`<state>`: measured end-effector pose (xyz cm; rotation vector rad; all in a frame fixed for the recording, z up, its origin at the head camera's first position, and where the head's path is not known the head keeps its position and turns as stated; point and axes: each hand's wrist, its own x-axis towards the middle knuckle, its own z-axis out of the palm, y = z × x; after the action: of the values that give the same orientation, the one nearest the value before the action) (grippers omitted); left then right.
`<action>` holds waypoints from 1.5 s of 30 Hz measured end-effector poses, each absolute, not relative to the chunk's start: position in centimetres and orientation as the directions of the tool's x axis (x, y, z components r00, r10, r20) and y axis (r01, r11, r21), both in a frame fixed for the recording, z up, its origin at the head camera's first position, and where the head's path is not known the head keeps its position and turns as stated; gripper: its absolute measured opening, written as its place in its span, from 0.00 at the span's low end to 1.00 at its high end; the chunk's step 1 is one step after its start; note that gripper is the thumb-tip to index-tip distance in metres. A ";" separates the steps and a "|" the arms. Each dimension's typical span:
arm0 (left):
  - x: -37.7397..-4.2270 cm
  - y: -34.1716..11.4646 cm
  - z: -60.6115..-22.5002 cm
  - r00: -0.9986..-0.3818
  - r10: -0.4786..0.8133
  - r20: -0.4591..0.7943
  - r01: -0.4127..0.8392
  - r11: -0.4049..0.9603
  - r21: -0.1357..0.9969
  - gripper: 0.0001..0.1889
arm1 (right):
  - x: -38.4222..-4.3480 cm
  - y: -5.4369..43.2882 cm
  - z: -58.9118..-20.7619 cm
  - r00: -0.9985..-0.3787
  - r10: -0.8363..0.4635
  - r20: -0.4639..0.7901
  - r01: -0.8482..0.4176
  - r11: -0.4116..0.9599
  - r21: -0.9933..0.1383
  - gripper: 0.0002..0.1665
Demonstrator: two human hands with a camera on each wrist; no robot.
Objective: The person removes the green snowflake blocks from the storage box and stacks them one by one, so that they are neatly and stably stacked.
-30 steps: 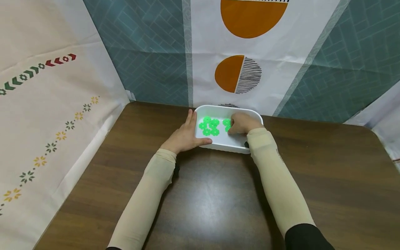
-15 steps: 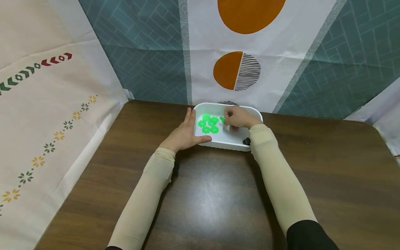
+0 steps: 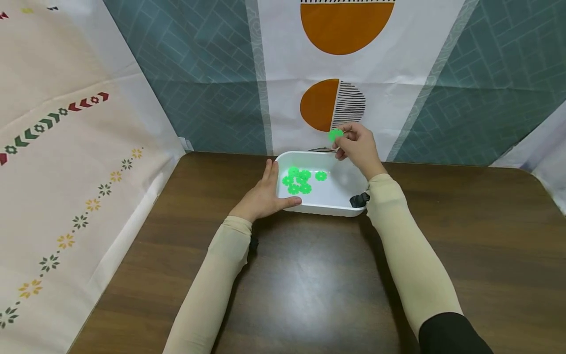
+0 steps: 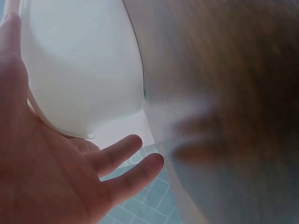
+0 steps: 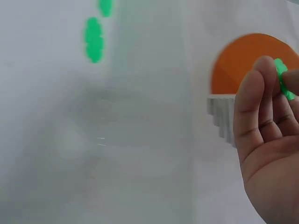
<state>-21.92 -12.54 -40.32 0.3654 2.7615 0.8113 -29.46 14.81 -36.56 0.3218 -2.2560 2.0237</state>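
A white tray (image 3: 333, 192) stands at the far side of the table. My left hand (image 3: 261, 196) rests against its left end, fingers straight along the outer wall and thumb over the near rim; the left wrist view shows the palm beside the tray wall (image 4: 84, 70). Above the back of the tray, my right hand (image 3: 360, 147) pinches a bright green flower-shaped piece (image 3: 335, 134) between thumb and fingertips. The same green piece (image 5: 281, 77) shows edge-on in the right wrist view. Several similar green pieces (image 3: 299, 181) lie clustered at the tray's left, with a single piece (image 3: 321, 175) apart.
The brown wooden table (image 3: 305, 275) reaches toward me. Right behind the tray hangs a patterned cloth (image 3: 287, 98) with orange half circles. Another cloth (image 3: 79, 147), with small flower motifs, borders the left side. A black wrist device (image 3: 359, 200) sits under the right sleeve.
My right hand has risen out of the tray, up and to the right, with one green flower-shaped piece pinched in it. My left hand stays at the tray's left end.
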 end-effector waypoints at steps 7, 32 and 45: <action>-22.0 -12.2 -40.2 -0.941 0.305 -0.146 0.180 0.817 0.548 0.68 | -28.8 17.0 -33.5 -0.956 0.022 0.294 -0.295 -0.036 -0.955 0.17; -22.1 -12.3 -40.3 -0.946 0.276 -0.168 0.156 0.844 0.513 0.68 | -24.7 26.6 -37.6 -0.994 0.006 0.112 -0.112 -0.068 -0.991 0.09; -22.0 -12.3 -39.9 -0.943 0.279 -0.184 0.154 0.851 0.501 0.68 | -25.9 28.8 -41.1 -0.995 0.019 -0.093 0.095 0.116 -0.989 0.12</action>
<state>-22.01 -12.27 -39.87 0.3309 2.7782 0.7219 -25.85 28.78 -41.12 -0.1224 -2.3891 2.1234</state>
